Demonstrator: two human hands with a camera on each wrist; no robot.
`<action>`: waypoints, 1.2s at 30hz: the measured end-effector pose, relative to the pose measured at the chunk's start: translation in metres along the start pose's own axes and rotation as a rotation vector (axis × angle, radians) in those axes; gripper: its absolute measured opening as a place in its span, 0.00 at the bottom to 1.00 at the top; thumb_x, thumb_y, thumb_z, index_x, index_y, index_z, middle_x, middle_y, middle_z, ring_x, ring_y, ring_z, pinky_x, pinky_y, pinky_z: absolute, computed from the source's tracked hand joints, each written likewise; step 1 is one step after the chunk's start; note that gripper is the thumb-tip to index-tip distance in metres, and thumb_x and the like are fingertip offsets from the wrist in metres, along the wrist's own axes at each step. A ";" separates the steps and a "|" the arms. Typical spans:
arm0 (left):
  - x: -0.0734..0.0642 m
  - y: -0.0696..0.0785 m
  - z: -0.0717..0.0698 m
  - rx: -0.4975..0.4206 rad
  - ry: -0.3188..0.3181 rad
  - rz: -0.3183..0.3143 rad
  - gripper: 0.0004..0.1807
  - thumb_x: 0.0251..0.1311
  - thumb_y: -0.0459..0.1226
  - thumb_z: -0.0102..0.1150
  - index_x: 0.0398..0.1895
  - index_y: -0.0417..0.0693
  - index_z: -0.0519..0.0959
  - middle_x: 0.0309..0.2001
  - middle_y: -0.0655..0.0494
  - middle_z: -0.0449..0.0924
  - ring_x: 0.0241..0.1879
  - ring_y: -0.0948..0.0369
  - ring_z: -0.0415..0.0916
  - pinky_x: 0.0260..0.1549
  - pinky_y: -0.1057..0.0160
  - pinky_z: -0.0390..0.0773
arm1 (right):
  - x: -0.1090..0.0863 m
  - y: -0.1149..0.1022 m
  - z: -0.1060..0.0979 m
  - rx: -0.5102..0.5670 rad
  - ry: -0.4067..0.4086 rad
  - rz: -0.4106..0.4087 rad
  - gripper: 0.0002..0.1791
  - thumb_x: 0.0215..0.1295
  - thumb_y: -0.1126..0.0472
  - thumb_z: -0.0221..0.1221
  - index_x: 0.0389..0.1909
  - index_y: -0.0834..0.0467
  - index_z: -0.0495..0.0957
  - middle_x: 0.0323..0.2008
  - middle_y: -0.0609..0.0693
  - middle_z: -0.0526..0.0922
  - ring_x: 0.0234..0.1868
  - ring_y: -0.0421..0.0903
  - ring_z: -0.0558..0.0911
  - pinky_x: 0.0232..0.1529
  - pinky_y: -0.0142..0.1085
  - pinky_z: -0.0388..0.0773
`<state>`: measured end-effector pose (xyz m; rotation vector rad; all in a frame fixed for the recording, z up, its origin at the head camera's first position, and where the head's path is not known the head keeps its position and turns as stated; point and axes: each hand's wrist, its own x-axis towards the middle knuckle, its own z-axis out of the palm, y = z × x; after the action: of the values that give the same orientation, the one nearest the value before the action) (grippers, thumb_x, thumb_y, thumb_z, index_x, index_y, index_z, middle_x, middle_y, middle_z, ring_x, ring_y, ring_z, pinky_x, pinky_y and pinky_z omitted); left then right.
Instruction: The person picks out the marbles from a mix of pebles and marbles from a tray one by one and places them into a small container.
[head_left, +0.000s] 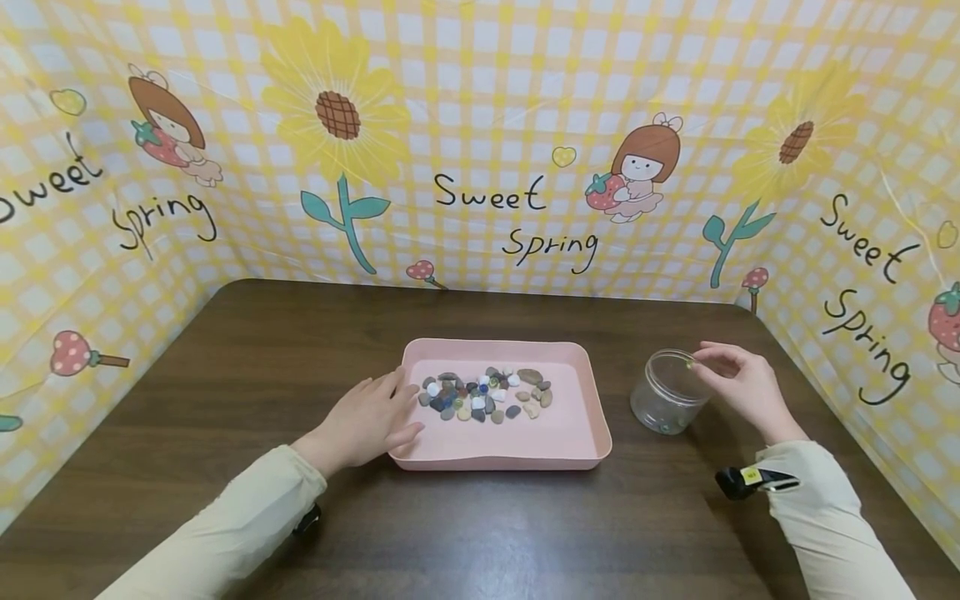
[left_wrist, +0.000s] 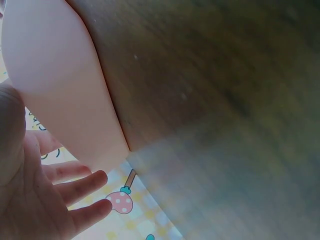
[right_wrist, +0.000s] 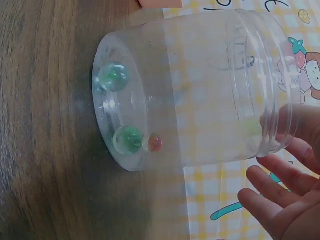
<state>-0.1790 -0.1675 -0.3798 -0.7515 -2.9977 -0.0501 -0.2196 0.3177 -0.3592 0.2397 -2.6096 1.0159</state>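
Observation:
The right hand (head_left: pixel 738 387) pinches a small yellow-green marble (head_left: pixel 690 364) between thumb and fingers at the mouth of a clear plastic jar (head_left: pixel 652 407). Through the jar's wall in the right wrist view, two green-swirled marbles (right_wrist: pixel 114 76) and a reddish marble (right_wrist: pixel 155 143) show at the bottom. The other fingers of that hand (right_wrist: pixel 295 185) are spread beside the threaded rim. At the left end of a pink tray (head_left: pixel 517 446), the left hand (head_left: pixel 367 421) lies with loosely extended fingers over the rim. Pebbles (head_left: pixel 530 377) and glass marbles (head_left: pixel 483 389) are mixed inside the tray.
The brown wooden table (head_left: pixel 480 533) carries the tray at its middle and the jar to the right. A yellow checked cloth (head_left: pixel 480 108) printed with flowers and figures stands round the back and both sides. Black straps (head_left: pixel 750 479) sit on the wrists.

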 end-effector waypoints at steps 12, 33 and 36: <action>0.000 0.001 -0.003 0.013 -0.005 0.003 0.32 0.61 0.54 0.49 0.60 0.40 0.70 0.65 0.33 0.63 0.63 0.42 0.66 0.59 0.42 0.67 | 0.004 -0.013 -0.001 0.056 0.028 -0.069 0.11 0.59 0.61 0.61 0.39 0.65 0.80 0.41 0.16 0.69 0.41 0.11 0.69 0.41 0.09 0.68; 0.000 0.000 0.000 0.006 0.018 0.009 0.32 0.61 0.54 0.50 0.59 0.40 0.71 0.64 0.33 0.64 0.62 0.43 0.66 0.59 0.42 0.67 | 0.029 -0.096 0.038 0.191 -0.208 -0.220 0.08 0.61 0.63 0.60 0.39 0.63 0.80 0.55 0.58 0.78 0.59 0.52 0.75 0.57 0.15 0.65; 0.000 0.000 -0.001 0.007 0.017 0.010 0.32 0.61 0.54 0.50 0.59 0.40 0.71 0.64 0.33 0.64 0.62 0.43 0.67 0.59 0.42 0.67 | 0.032 -0.106 0.047 0.222 -0.246 -0.236 0.08 0.60 0.65 0.60 0.39 0.64 0.80 0.55 0.59 0.77 0.59 0.55 0.74 0.61 0.25 0.67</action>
<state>-0.1787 -0.1676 -0.3792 -0.7614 -2.9763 -0.0449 -0.2320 0.2069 -0.3131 0.7506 -2.5931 1.2559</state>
